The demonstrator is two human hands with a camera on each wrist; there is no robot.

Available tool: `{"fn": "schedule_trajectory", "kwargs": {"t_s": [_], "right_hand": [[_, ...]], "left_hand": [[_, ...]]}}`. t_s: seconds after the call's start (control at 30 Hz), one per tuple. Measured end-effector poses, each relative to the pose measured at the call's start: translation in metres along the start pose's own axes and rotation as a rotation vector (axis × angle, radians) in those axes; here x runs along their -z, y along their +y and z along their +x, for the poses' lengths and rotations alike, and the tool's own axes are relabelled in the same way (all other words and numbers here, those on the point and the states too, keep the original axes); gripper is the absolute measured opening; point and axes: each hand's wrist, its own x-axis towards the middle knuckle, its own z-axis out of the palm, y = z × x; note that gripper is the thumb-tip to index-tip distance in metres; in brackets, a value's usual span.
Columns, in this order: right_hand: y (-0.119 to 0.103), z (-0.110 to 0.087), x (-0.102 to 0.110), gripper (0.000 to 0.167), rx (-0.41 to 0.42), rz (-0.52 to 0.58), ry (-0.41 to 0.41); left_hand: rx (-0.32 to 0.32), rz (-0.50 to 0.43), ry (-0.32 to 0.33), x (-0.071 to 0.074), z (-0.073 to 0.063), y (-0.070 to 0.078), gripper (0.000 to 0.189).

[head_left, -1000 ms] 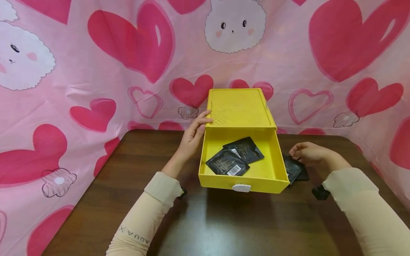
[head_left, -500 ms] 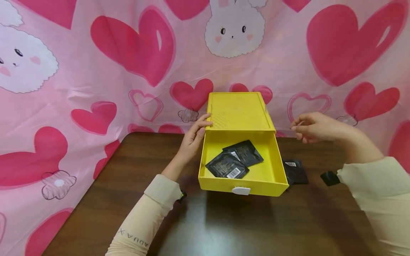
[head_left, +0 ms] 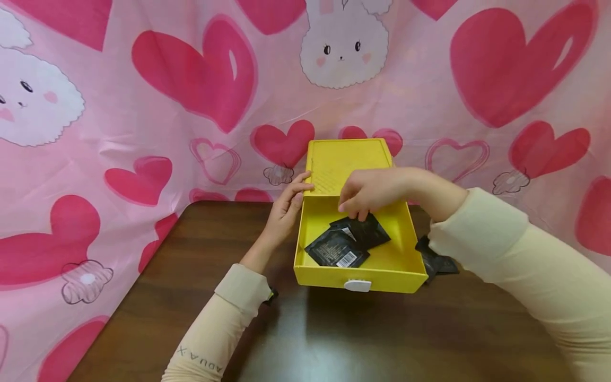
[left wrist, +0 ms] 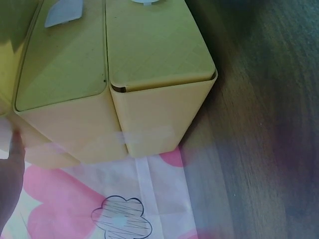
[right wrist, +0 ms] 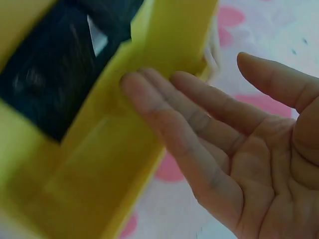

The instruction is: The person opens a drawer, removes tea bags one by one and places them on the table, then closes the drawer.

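My left hand [head_left: 286, 209] rests its fingers against the left side of the yellow drawer cabinet [head_left: 348, 156]. The top drawer [head_left: 320, 276], with a white handle [head_left: 357, 286], is pulled out. Inside it lie two overlapping flat black packets [head_left: 334, 246]. Over the drawer hovers my right hand [head_left: 374, 191], hiding part of the rear packet [head_left: 369, 233]. In the right wrist view its fingers are loosely bent, thumb apart, with nothing between them. More black packets [head_left: 441, 265] lie on the table to the drawer's right, partly hidden by the sleeve.
The cabinet stands on a dark wooden table [head_left: 191, 302]. The left wrist view shows more yellow drawer units [left wrist: 164, 109] stacked together. Behind the table hangs a pink cloth [head_left: 205, 175] with hearts and rabbits.
My right hand has left the packets at the right, risen, then swung left over the drawer. My left hand stays on the cabinet. The two packets inside have not visibly moved.
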Motion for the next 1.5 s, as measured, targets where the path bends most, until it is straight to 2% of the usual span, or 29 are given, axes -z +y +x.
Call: {"fn": "schedule_trajectory", "kwargs": {"t_s": [0.13,0.33,0.47,0.73,0.83,0.97,1.13,1.2,1.37,1.5], "right_hand": [[-0.01,0.021,-0.013,0.035,-0.008,-0.096,-0.081],[-0.018,0.035,-0.023,0.042,-0.018,-0.183,-0.12],[-0.018,0.04,-0.023,0.045,-0.016,-0.172,-0.138],[-0.007,0.052,-0.023,0.033,-0.04,-0.094,-0.161],[-0.005,0.053,-0.025,0.028,-0.018,-0.074,-0.169],[-0.005,0.05,-0.026,0.022,0.007,-0.031,-0.222],[-0.006,0.05,-0.026,0.02,0.083,-0.076,-0.275],[-0.006,0.05,-0.026,0.02,0.101,-0.093,-0.274],[-0.005,0.047,-0.024,0.02,0.072,-0.041,-0.263],[-0.004,0.044,-0.02,0.02,0.118,0.005,-0.226]], "left_hand": [[-0.002,-0.008,0.003,0.0,-0.002,-0.001,0.031],[-0.006,-0.018,0.002,0.001,-0.001,0.0,0.026],[-0.001,-0.016,-0.013,0.003,0.0,0.0,0.026],[0.005,-0.029,-0.026,0.005,0.0,0.0,0.026],[0.003,-0.035,-0.034,0.005,0.0,-0.001,0.027],[-0.002,-0.035,-0.038,0.004,0.0,-0.001,0.028],[-0.003,-0.035,-0.04,0.004,0.0,0.0,0.028],[-0.001,-0.034,-0.037,0.004,0.0,0.0,0.027],[0.004,-0.035,-0.028,0.004,0.0,0.001,0.027],[0.006,-0.042,-0.033,0.004,0.001,0.002,0.028]]}}
